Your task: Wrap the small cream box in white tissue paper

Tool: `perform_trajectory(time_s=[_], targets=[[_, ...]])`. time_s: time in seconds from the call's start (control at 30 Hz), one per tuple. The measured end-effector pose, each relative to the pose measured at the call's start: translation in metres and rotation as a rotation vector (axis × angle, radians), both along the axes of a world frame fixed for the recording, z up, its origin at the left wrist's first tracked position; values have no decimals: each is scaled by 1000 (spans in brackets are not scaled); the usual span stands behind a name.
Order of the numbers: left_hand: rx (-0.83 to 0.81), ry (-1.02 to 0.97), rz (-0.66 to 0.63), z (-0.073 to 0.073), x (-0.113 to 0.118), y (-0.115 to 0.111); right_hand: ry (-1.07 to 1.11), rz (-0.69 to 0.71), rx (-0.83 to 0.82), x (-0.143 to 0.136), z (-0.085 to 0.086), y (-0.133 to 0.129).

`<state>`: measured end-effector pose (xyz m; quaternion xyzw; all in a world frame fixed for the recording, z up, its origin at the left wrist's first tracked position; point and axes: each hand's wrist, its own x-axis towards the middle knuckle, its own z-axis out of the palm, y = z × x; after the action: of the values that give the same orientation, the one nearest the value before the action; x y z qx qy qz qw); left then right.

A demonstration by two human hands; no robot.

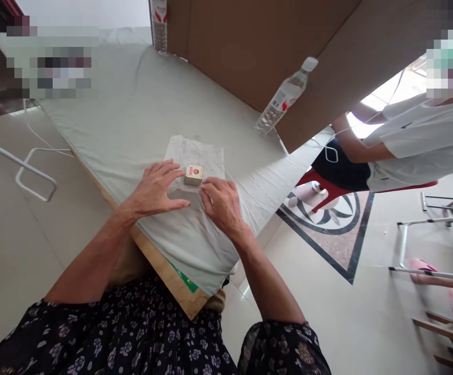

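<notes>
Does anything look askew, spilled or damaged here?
Mildly untidy: the pale cloth is rumpled at the near corner, leaving brown board bare. The paper under the small box looks creased. I see no spill.

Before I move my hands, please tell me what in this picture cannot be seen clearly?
All in the head view:
Small box: its small print is too tiny to read.
Right hand: its curled fingers hide whether it pinches the paper.
Left hand: too small to tell whether its fingertip touches the box.
Far bottle: top cut off by the upper edge.
Table: far-left part blurred.
Cardboard: hides whatever is behind it.
</notes>
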<state>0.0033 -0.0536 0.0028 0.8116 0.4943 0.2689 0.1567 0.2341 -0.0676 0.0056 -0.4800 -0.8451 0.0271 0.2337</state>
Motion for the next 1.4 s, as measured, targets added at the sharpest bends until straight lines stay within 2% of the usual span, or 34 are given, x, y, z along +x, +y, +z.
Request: perform_trajectory(time_s=[0.13,0.3,0.43,0.7,0.77,0.83,0.97,1.03,1.13,1.2,1.3,1.4], targets=[[-83,-114,110,7,17,16,241,-3,-101,2,8,36],[-241,-364,224,8,36,38,612,1,-337,2,-12,73],[-299,-480,300,2,43,43,750,-55,-480,-3,-27,77],[-350,-581,282,0,40,40,780,-40,-491,-6,-33,72],[-362,-596,283,1,40,39,762,-47,-485,-5,-35,72],[-367,-598,288,2,40,39,688,-94,-401,-3,-34,71],[-374,-593,285,1,41,40,411,-230,21,0,-22,55],[-379,-595,273,-1,40,41,296,-192,119,-3,-16,44],[-382,-595,258,-2,40,42,149,-26,70,-10,-13,34],[-385,-589,255,-2,38,42,76,38,32,-15,-13,32],[-362,-542,272,-2,33,39,27,30,20,-17,-13,32],[-305,-476,345,-4,25,36,-19,13,40,-17,-10,31]])
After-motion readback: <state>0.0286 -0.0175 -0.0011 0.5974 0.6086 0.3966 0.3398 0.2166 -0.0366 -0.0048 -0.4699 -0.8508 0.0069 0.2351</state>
